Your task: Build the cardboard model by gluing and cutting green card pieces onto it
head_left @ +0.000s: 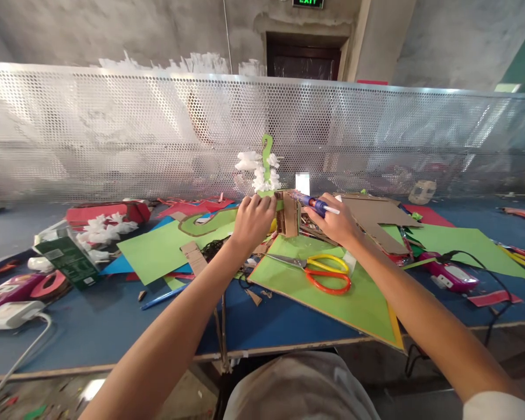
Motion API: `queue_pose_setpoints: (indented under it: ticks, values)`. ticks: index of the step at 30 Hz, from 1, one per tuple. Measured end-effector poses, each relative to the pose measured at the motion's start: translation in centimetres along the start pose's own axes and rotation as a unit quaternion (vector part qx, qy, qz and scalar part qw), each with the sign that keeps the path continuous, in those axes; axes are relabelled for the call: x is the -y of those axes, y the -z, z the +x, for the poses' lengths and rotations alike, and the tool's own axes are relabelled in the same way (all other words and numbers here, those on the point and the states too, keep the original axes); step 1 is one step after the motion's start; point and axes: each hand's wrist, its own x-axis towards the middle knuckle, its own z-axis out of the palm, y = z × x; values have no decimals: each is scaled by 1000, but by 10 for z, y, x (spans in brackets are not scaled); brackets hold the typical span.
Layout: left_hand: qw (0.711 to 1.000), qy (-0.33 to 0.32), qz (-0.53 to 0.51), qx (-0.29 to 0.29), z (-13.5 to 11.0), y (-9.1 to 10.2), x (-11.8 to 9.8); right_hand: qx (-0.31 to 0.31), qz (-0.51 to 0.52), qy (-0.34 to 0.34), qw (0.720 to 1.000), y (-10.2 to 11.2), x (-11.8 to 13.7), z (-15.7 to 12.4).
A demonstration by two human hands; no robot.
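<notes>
The glue gun [311,202] is smooth plastic, the upright block [291,217] matt cardboard. The scissors [305,264] have metal blades and glossy handles.

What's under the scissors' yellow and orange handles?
A green sheet, visible through and around the loops of the scissors. Whatever lies directly beneath the handles themselves is covered.
</notes>
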Motion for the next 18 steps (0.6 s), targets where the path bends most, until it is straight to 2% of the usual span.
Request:
queue_pose_setpoints:
  ticks: [10, 14, 18]
  values:
    - [1000, 10, 12, 2, 0, 0, 4, 37, -8, 5, 999, -5, 0, -1]
    - [1000, 11, -3, 13, 0, 0, 3, 29, 17, 21, 999, -3, 3, -1]
    - [1000, 6, -10, 7, 0, 1, 1, 27, -1, 14, 1000, -5, 1, 0]
